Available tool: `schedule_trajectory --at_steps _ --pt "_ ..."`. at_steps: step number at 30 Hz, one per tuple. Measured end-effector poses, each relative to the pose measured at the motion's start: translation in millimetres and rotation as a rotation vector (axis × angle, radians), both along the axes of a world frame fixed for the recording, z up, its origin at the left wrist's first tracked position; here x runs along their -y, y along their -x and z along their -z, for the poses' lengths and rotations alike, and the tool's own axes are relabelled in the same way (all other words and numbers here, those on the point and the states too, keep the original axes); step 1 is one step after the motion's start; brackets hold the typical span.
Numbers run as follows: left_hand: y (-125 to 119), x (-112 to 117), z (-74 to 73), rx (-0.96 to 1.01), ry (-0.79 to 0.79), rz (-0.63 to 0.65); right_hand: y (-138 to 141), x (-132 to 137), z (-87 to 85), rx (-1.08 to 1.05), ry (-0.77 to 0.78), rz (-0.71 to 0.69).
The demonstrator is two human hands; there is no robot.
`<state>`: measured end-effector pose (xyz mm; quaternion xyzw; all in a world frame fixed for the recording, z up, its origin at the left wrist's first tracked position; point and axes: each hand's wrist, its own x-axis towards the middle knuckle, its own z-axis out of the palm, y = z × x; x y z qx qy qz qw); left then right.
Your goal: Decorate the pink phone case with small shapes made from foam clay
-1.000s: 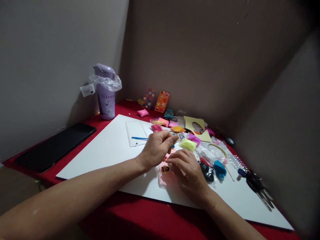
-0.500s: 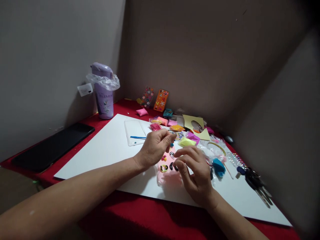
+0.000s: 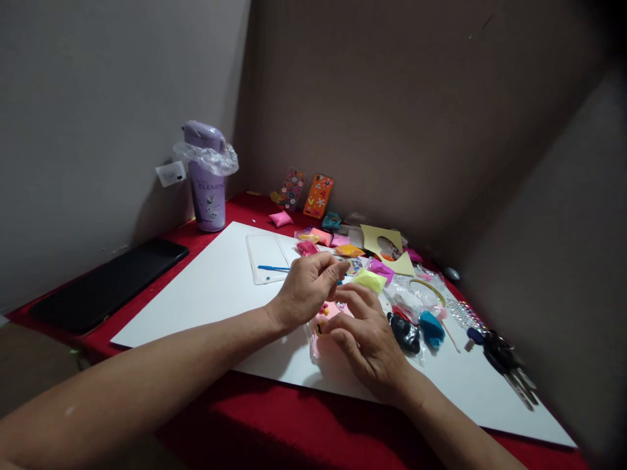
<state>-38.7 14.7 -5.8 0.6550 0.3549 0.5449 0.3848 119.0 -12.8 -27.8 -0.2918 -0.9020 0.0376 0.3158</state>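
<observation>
A pink phone case (image 3: pixel 319 347) with small coloured decorations lies on the white board (image 3: pixel 206 294), partly hidden under my hands. Just above its far end is my left hand (image 3: pixel 309 287), thumb and fingers pinched together; whatever the pinch may hold is too small to make out. Over the case's right side my right hand (image 3: pixel 367 339) reaches in, its fingers apart and slightly bent, the tips at the decorations. Whether they press on them I cannot tell. Beyond my left hand a clear phone case (image 3: pixel 267 245) lies flat with a blue stick (image 3: pixel 273 268) across it.
Bagged clay in yellow (image 3: pixel 369 281), black (image 3: pixel 404 331) and blue (image 3: pixel 431 328) lies to the right, near keys (image 3: pixel 509 369). A purple bottle (image 3: pixel 208 189) stands back left, behind a black phone-like slab (image 3: pixel 108 284). An orange phone case (image 3: pixel 319 196) leans at the wall.
My right hand has moved left and further over the pink case, covering more of its decorations. The left hand keeps its pinch in nearly the same place. The view has shifted slightly.
</observation>
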Motion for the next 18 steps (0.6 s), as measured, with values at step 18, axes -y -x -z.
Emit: schedule_trajectory --at_steps 18 --pt "-0.5 -1.7 -2.4 0.049 0.069 0.016 -5.1 3.6 -2.6 -0.368 -0.176 0.115"
